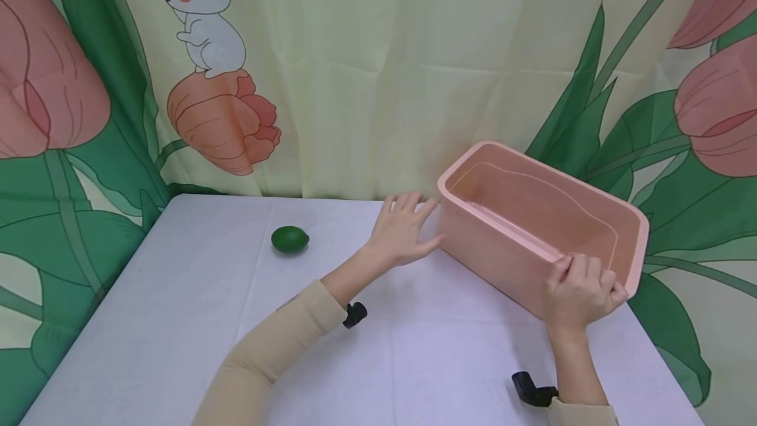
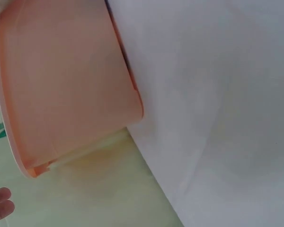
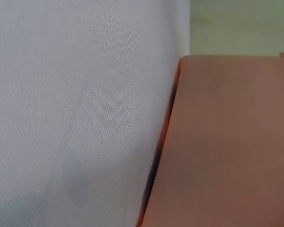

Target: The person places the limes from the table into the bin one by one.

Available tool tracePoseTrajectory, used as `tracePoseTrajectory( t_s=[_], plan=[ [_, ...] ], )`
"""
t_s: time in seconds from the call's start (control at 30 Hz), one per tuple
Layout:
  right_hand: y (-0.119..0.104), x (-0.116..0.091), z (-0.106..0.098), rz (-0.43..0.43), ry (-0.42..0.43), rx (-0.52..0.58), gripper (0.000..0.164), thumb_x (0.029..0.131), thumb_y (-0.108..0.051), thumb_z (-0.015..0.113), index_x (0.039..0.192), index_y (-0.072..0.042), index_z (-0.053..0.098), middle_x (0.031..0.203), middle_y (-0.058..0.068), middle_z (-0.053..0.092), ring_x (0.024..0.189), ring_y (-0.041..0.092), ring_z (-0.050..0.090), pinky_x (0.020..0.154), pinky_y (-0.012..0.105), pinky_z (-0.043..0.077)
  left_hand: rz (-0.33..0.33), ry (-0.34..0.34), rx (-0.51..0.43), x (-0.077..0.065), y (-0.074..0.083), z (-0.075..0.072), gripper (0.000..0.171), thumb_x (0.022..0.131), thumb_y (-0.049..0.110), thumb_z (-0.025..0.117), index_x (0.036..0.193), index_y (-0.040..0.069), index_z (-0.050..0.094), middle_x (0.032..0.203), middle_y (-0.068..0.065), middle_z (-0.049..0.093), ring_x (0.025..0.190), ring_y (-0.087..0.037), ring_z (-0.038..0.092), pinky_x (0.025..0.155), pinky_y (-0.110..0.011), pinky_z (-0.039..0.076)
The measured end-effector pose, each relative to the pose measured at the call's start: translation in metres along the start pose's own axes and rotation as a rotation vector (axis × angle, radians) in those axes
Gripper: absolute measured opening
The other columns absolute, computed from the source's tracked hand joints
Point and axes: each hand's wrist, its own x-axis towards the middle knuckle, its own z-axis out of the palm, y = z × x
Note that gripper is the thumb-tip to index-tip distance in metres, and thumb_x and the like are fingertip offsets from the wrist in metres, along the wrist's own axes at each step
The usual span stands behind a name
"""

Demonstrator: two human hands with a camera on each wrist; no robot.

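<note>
A pink rectangular plastic bin point(image 1: 497, 252) stands at the right side of the table, its open top facing up and its inside bare. My right hand point(image 1: 582, 291) grips the bin's near rim at the front right corner, fingers curled over the edge. Beside the bin's left end, my left hand point(image 1: 405, 232) is spread with straight fingers, the thumb tip right at the bin's wall. In the left wrist view, two fingertips point(image 2: 1, 204) show below the bin's rim. The right wrist view is filled by the bin's side wall point(image 3: 227, 142) and the cloth.
A green lime-like fruit point(image 1: 290, 239) lies on the white tablecloth point(image 1: 331, 373), left of the left hand. Behind the table hangs a curtain point(image 1: 367, 84) printed with tulips and a rabbit. The bin stands near the table's right edge.
</note>
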Motion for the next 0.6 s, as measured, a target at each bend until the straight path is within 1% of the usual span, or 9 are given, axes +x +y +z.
tracePoseTrajectory(
  t_s=[0.23, 0.4, 0.53, 0.6],
  plan=[
    [0.003, -0.001, 0.003, -0.009, 0.001, -0.005, 0.036, 0.09, -0.024, 0.04, 0.077, 0.007, 0.053, 0.076, 0.025, 0.052, 0.074, 0.042, 0.042, 0.077, 0.054, 0.024, -0.001, 0.023, -0.018, -0.01, -0.009, 0.003, 0.057, 0.083, 0.057, 0.045, 0.129, 0.022, 0.043, 0.124, -0.002, 0.042, 0.112, -0.019, 0.041, 0.095, -0.039, 0.027],
    [0.003, -0.001, 0.004, -0.007, 0.013, -0.005, 0.036, 0.089, -0.024, 0.04, 0.076, 0.007, 0.053, 0.076, 0.025, 0.052, 0.074, 0.042, 0.043, 0.077, 0.054, 0.024, -0.01, 0.009, -0.023, -0.02, -0.017, 0.006, 0.055, 0.084, 0.054, 0.045, 0.128, 0.021, 0.043, 0.121, -0.004, 0.042, 0.109, -0.02, 0.041, 0.094, -0.041, 0.028],
    [0.003, -0.001, 0.003, -0.004, 0.012, -0.01, 0.037, 0.09, -0.025, 0.039, 0.076, 0.007, 0.053, 0.076, 0.025, 0.052, 0.074, 0.042, 0.043, 0.077, 0.054, 0.025, -0.023, -0.016, -0.019, -0.028, -0.024, 0.011, 0.055, 0.085, 0.054, 0.044, 0.129, 0.021, 0.042, 0.121, -0.005, 0.042, 0.109, -0.021, 0.041, 0.095, -0.041, 0.028],
    [0.002, -0.001, 0.003, -0.001, 0.012, -0.011, 0.037, 0.09, -0.025, 0.039, 0.076, 0.007, 0.053, 0.076, 0.025, 0.052, 0.074, 0.042, 0.043, 0.077, 0.054, 0.025, -0.026, -0.016, -0.015, -0.031, -0.027, 0.013, 0.056, 0.085, 0.054, 0.044, 0.129, 0.02, 0.042, 0.121, -0.005, 0.042, 0.108, -0.021, 0.042, 0.095, -0.041, 0.028]
  ],
)
